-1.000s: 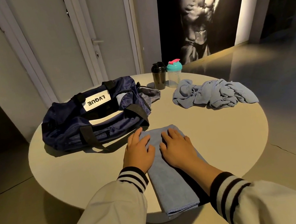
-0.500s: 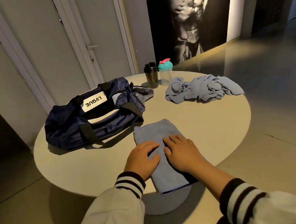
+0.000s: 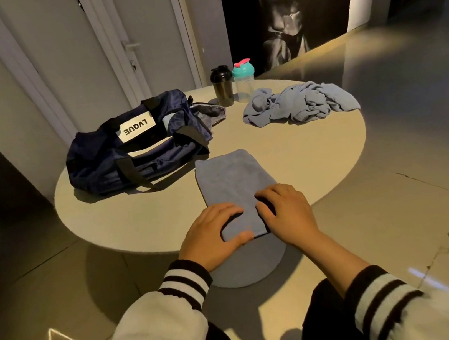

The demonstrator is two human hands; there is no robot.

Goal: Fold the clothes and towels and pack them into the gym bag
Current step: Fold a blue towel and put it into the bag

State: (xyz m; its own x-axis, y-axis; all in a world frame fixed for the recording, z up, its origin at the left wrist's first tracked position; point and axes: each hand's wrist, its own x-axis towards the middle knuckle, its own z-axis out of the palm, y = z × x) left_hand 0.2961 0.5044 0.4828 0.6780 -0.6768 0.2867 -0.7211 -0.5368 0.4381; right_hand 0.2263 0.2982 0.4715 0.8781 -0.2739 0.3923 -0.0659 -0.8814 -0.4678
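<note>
Count from my feed: one gym bag (image 3: 139, 153); two shakers, black bottle (image 3: 222, 87) and teal-lidded bottle (image 3: 244, 82); one folded towel (image 3: 230, 180); one crumpled blue heap (image 3: 300, 103), pieces in it uncountable; one worktop (image 3: 304, 163); two hands, left hand (image 3: 212, 235) and right hand (image 3: 285, 213).

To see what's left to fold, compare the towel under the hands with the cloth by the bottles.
The folded towel lies flat in a neat strip; the crumpled cloth sits bunched up. The left hand and right hand hold the folded towel's near end; the crumpled cloth lies farther off, untouched. Both are light blue.
</note>
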